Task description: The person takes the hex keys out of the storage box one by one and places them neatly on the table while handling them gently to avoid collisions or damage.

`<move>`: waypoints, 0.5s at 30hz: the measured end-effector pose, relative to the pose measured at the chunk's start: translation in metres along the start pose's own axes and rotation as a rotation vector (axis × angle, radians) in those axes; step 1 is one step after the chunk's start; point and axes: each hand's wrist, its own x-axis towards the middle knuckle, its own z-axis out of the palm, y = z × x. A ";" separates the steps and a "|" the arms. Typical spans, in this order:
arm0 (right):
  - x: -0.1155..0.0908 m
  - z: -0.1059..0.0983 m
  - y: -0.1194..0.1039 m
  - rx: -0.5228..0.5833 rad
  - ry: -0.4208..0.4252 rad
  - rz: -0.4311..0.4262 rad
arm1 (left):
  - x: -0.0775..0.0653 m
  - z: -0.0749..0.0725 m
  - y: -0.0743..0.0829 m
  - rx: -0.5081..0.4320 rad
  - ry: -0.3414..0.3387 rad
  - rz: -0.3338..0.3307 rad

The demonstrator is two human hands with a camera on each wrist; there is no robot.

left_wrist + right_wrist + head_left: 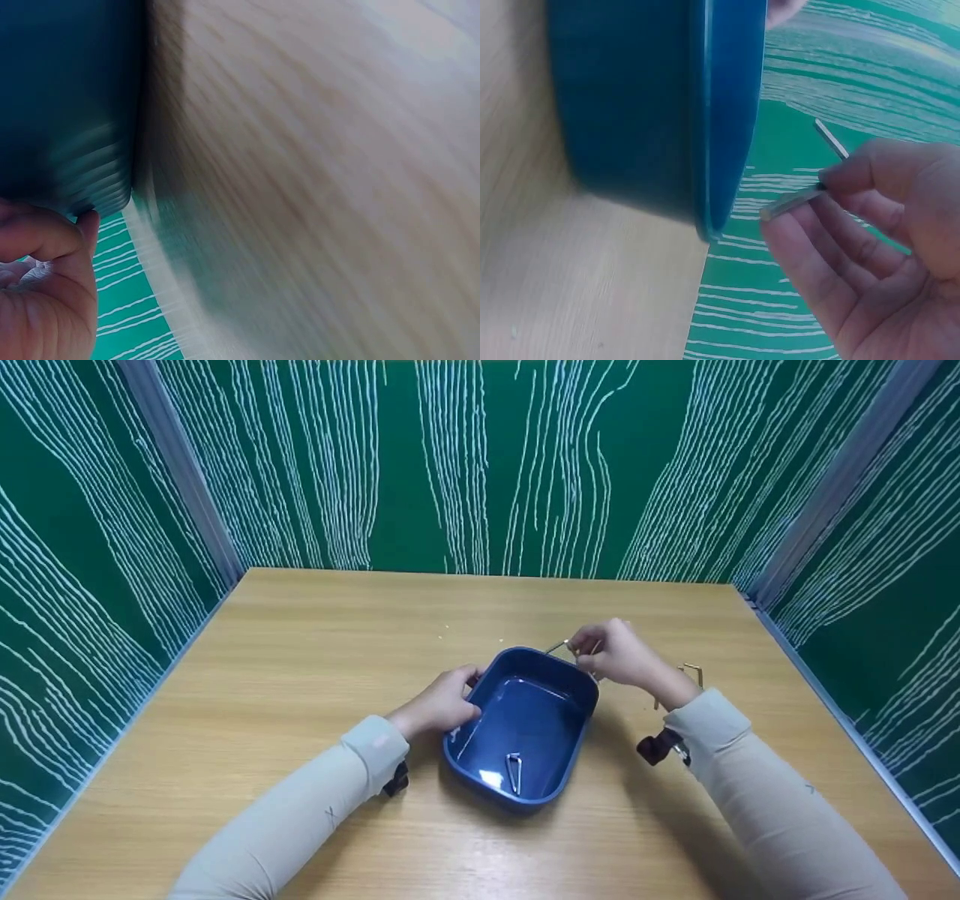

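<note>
A deep blue plastic tub [529, 720] with rounded corners sits at an angle on the wooden table. My left hand [448, 701] grips its left side, thumb over the rim and fingers against the outer wall. In the left wrist view that hand [49, 285] curls by the tub's ribbed corner. Just above the far right rim, my right hand [611, 651] pinches a metal hex key [795, 201] between thumb and fingers, its thin rod poking out past them. Inside the tub, near the close end, lies a bent, narrow metal piece [514, 774].
Beyond my right wrist, brass-coloured bent rods [691, 667] lie on the table [315, 660], partly hidden by the arm. Tiny pale specks dot the wood past the tub. Green walls [405, 472] with white wavy lines enclose the table's back and sides.
</note>
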 end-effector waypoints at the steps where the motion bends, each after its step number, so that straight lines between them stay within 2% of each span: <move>1: 0.000 -0.002 0.001 0.013 0.015 0.011 | 0.000 0.000 0.000 -0.001 -0.001 -0.001; 6: -0.002 -0.009 0.007 0.075 0.071 0.083 | 0.000 0.000 -0.001 -0.015 -0.010 0.016; 15: -0.003 -0.017 0.021 0.100 0.151 0.176 | 0.002 0.000 -0.003 -0.039 -0.017 0.025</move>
